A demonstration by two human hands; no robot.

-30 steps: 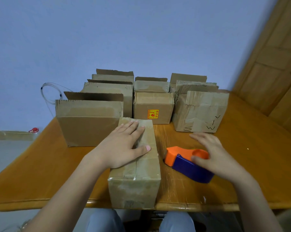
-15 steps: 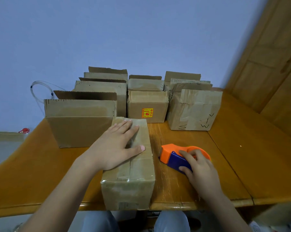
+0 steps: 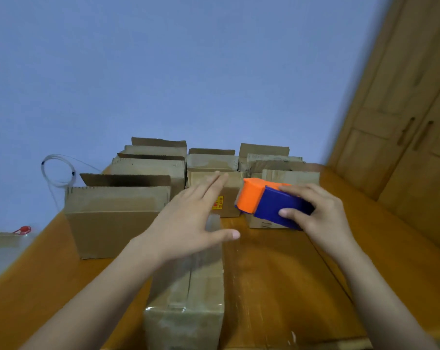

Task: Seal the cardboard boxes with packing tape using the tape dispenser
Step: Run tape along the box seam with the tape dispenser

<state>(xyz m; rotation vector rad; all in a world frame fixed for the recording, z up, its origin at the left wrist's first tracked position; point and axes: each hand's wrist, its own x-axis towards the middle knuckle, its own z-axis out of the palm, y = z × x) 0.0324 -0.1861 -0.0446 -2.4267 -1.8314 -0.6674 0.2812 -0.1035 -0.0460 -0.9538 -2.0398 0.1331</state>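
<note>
Here, right hand [image 3: 323,219] grips tape dispenser [image 3: 270,203], fingers curled round its blue body; left hand [image 3: 188,223] over near box [image 3: 188,286], fingers straight, thumb splayed.

The dispenser [image 3: 269,203], orange in front and blue behind, is off the counter [image 3: 277,274], tilted with its orange end to the left. The right hand [image 3: 320,218] holds it round the blue body. The near box [image 3: 188,286], long and narrow, lies lengthwise at the counter's front edge, flaps closed under glossy tape. Behind it more boxes stand in rows: a large box [image 3: 117,218] on the left with a flap raised, and a small box [image 3: 229,198] with a yellow label.
</note>
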